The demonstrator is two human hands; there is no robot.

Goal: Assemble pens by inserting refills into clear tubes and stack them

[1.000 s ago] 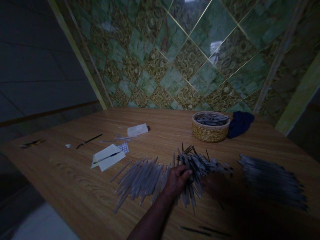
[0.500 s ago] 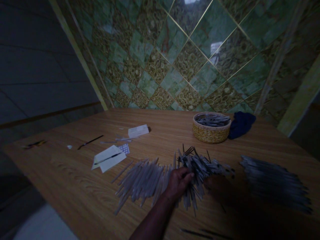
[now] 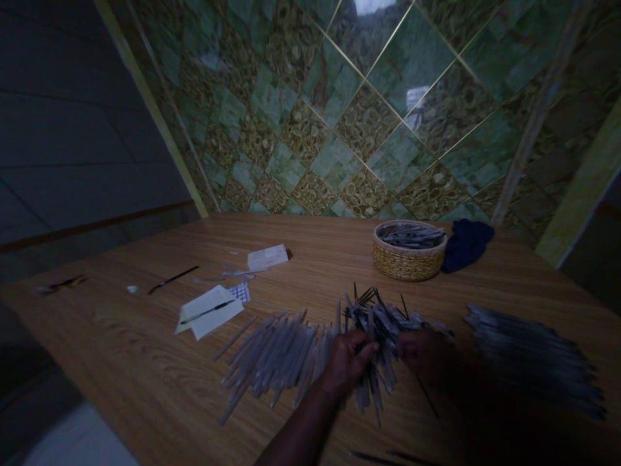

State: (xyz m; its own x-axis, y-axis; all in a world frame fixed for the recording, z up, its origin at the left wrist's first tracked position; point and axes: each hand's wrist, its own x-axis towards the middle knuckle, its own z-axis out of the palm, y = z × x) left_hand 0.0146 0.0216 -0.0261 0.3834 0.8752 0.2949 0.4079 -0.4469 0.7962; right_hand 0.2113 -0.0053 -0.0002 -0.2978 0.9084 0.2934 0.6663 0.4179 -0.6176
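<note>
My left hand (image 3: 350,357) is closed in a pinch, with a pale slender tube (image 3: 371,322), like a pen barrel, rising from the fingertips. Close by on the right, my right hand (image 3: 423,351) has curled fingers in deep shadow; what they hold is hidden. Both hands are over a jumbled heap of tubes and thin black rods (image 3: 385,320). To the left of my left hand lies a spread of pale, empty-looking tubes (image 3: 276,353). A thin dark rod (image 3: 429,398) shows just below my right hand; whether it is held I cannot tell.
A row of darker tubes (image 3: 531,356) lies at the right. Behind stand a wicker basket (image 3: 410,262) full of similar sticks and a dark blue cloth (image 3: 468,244). Leftward are a white box (image 3: 268,257), papers (image 3: 208,307) with a pen on top, and a dark stick (image 3: 173,279).
My right hand has risen slightly beside my left hand, uncovering more of the dark rod below it. The left hand stays in nearly the same place, and the view has shifted a little.
</note>
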